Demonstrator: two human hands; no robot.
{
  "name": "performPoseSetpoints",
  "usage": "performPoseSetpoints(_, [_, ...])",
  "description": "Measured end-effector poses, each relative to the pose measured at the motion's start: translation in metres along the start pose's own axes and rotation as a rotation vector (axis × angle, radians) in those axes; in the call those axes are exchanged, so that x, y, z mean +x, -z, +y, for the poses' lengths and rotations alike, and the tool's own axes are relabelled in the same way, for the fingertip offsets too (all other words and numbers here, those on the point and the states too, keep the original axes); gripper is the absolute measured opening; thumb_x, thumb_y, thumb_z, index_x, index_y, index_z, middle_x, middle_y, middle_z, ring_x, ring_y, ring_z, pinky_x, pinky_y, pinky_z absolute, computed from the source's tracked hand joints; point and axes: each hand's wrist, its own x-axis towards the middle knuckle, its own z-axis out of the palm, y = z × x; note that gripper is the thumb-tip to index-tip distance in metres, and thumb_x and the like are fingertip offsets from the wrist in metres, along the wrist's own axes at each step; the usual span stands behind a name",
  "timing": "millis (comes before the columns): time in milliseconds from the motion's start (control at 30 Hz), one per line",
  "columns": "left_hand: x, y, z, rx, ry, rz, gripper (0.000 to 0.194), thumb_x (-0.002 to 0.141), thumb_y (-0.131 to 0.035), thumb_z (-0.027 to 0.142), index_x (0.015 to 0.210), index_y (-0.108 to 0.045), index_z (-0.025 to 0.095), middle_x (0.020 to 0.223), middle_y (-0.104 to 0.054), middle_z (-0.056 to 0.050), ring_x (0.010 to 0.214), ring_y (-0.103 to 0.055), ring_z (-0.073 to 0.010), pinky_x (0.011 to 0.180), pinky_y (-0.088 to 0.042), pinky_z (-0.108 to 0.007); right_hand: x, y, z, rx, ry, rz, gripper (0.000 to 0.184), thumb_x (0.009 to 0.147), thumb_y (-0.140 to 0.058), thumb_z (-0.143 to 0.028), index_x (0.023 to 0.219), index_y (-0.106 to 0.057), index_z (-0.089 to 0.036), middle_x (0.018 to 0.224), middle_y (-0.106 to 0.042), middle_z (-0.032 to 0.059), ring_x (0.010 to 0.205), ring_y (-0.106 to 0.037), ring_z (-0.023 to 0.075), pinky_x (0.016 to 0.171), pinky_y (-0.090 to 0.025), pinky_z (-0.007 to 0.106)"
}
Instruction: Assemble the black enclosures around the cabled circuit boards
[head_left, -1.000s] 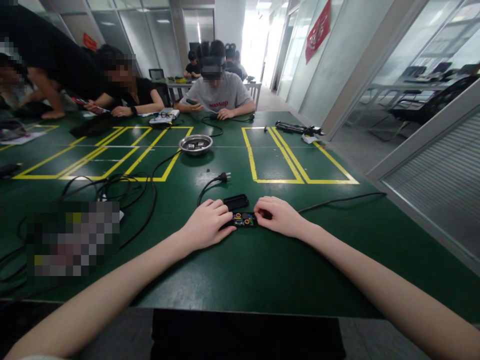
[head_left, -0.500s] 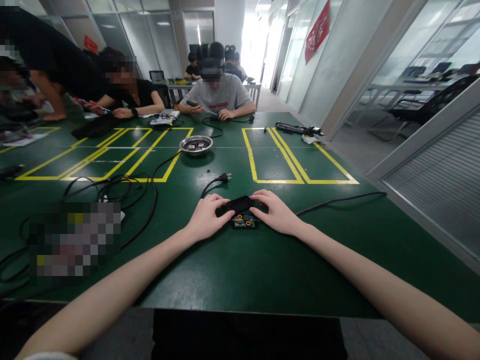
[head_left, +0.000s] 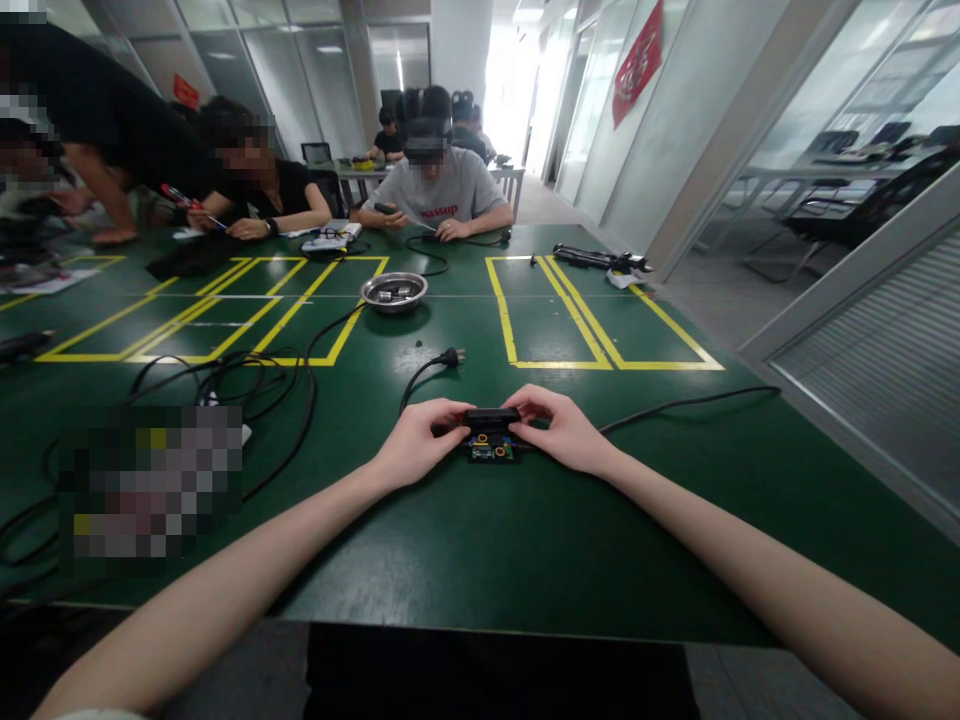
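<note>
A black plastic casing half point(head_left: 492, 418), shaped like the cover of a power adapter, is pinched at its two ends. My left hand point(head_left: 421, 440) grips its left end between thumb and fingers, and my right hand point(head_left: 561, 428) grips its right end. Just below and in front of it lies a circuit board point(head_left: 491, 448) with copper-coloured coils, seated in a dark lower shell on the green table point(head_left: 450, 560). A black cable point(head_left: 690, 397) runs off to the right from beside my right hand. Beyond my left hand lies a black mains plug point(head_left: 452, 357) on its cord.
A metal bowl point(head_left: 394, 292) with small metal parts stands farther back. Tangled black cables point(head_left: 225, 375) and a blurred-out object point(head_left: 154, 485) lie at the left. Black tools point(head_left: 600, 260) rest at the far right. Another person point(head_left: 442, 190) sits across the table, with others at the left.
The casing half has tipped from showing its hollow inside to standing more edge-on above the board. Both hands have shifted slightly with it and keep their hold.
</note>
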Motion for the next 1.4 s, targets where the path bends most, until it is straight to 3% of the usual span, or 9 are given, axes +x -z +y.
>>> performPoseSetpoints(233, [0.0, -0.001, 0.002, -0.049, -0.014, -0.009, 0.021, 0.089, -0.067, 0.02, 0.105, -0.08, 0.015, 0.104, -0.08, -0.008, 0.093, -0.076, -0.0206, 0.087, -0.063, -0.033, -0.004, 0.006, -0.007, 0.015, 0.056, -0.123, 0.022, 0.086, -0.073, -0.032, 0.105, -0.072, -0.02, 0.104, -0.075, 0.0066, 0.082, -0.068, 0.0184, 0.075, -0.057, 0.034])
performPoseSetpoints(433, [-0.003, 0.004, 0.007, 0.055, -0.03, -0.091, 0.03, 0.085, -0.064, 0.015, 0.111, -0.078, 0.015, 0.102, -0.08, -0.008, 0.089, -0.074, -0.02, 0.085, -0.06, -0.035, -0.004, 0.01, -0.013, -0.034, 0.037, -0.162, 0.023, 0.089, -0.071, -0.035, 0.105, -0.074, -0.019, 0.109, -0.078, 0.009, 0.091, -0.07, 0.0221, 0.08, -0.055, 0.037])
performPoseSetpoints(567, [-0.005, 0.009, 0.01, 0.146, -0.097, -0.17, 0.034, 0.082, -0.073, 0.021, 0.116, -0.074, 0.018, 0.107, -0.078, -0.007, 0.094, -0.072, -0.0219, 0.089, -0.058, -0.036, -0.006, 0.012, -0.014, -0.127, 0.06, -0.204, 0.027, 0.084, -0.076, -0.033, 0.107, -0.073, -0.02, 0.101, -0.077, 0.0061, 0.087, -0.069, 0.021, 0.08, -0.055, 0.036])
performPoseSetpoints(733, [-0.006, 0.009, 0.009, 0.203, -0.141, -0.191, 0.039, 0.078, -0.084, 0.025, 0.115, -0.073, 0.02, 0.11, -0.076, -0.006, 0.098, -0.07, -0.0225, 0.09, -0.056, -0.036, -0.008, 0.011, -0.012, -0.164, 0.165, -0.211, 0.029, 0.081, -0.079, -0.027, 0.108, -0.071, -0.021, 0.108, -0.075, 0.0067, 0.098, -0.07, 0.0224, 0.087, -0.056, 0.037])
performPoseSetpoints(1167, [-0.009, 0.006, 0.011, 0.335, -0.193, -0.182, 0.032, 0.083, -0.081, 0.026, 0.113, -0.071, 0.022, 0.104, -0.076, -0.005, 0.094, -0.07, -0.0228, 0.085, -0.055, -0.035, -0.009, 0.007, -0.017, -0.273, 0.284, -0.214, 0.026, 0.088, -0.074, -0.025, 0.113, -0.07, -0.022, 0.104, -0.075, 0.0078, 0.095, -0.069, 0.0234, 0.085, -0.056, 0.038])
performPoseSetpoints(1400, [-0.009, 0.004, 0.01, 0.392, -0.234, -0.189, 0.028, 0.092, -0.072, 0.034, 0.116, -0.069, 0.02, 0.105, -0.076, -0.008, 0.094, -0.069, -0.0242, 0.085, -0.055, -0.037, -0.01, 0.003, -0.017, -0.391, 0.293, -0.283, 0.043, 0.081, -0.078, -0.021, 0.122, -0.065, -0.022, 0.111, -0.073, 0.0095, 0.101, -0.068, 0.0257, 0.087, -0.056, 0.039])
